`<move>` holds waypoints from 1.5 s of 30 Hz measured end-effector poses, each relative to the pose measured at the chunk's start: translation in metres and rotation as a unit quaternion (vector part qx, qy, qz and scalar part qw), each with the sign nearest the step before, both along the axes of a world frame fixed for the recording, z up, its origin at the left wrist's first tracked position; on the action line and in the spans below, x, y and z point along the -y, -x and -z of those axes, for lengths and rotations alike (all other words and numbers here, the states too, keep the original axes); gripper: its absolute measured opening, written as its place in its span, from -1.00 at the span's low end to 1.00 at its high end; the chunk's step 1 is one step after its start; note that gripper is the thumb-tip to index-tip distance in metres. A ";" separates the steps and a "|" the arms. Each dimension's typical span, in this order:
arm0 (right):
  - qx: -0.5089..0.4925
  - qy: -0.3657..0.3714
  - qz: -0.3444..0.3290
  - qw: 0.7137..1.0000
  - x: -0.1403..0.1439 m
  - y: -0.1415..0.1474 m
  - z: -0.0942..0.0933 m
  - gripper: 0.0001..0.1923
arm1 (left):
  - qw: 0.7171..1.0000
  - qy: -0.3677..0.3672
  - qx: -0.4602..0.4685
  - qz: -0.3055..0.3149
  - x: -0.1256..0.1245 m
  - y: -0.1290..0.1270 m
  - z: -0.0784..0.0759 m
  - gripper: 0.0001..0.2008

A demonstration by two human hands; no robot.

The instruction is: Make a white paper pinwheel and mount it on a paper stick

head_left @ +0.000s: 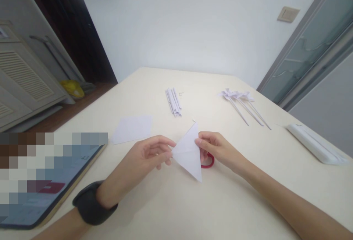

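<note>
The left hand (146,155) pinches the 9 o'clock corner of a folded paper triangle (189,151) held just above the table (220,203), while the right hand (217,150) pinches its 3 o'clock edge, red scissors (208,162) beneath.

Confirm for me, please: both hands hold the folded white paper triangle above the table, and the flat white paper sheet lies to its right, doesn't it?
Not quite. The head view shows the flat white paper sheet lying left of the folded white paper triangle, not right. Both the left hand and right hand do hold it.
</note>
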State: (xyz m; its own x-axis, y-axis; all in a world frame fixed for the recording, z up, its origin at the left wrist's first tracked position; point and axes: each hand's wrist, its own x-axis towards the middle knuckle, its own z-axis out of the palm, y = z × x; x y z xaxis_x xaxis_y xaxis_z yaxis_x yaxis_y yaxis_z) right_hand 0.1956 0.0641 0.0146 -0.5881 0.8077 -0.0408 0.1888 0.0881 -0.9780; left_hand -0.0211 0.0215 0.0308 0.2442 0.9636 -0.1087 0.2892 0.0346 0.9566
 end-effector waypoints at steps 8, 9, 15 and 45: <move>0.003 -0.014 0.003 1.000 0.001 0.000 -0.002 -0.65 | 0.999 0.024 0.026 0.037 -0.001 -0.001 0.004 -0.80; 0.002 -0.015 0.003 1.000 0.001 0.000 -0.002 -0.64 | 0.999 0.024 0.027 0.032 0.000 -0.002 0.003 -0.78; -0.009 -0.002 0.000 1.000 0.002 0.000 -0.002 -0.63 | 0.998 0.044 0.054 0.009 0.002 -0.004 -0.001 -0.71; 0.044 0.009 -0.118 0.992 0.016 0.008 0.004 -0.82 | 0.984 -0.115 -0.123 0.061 0.001 -0.001 0.004 -0.81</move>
State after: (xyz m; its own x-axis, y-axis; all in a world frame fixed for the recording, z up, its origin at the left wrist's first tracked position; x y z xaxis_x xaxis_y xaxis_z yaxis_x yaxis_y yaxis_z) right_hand 0.1875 0.0479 0.0110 -0.7539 0.6472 -0.1129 0.2490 0.1225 -0.9607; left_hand -0.0203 0.0208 0.0271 0.3527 0.9350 0.0385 0.5015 -0.2235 0.8358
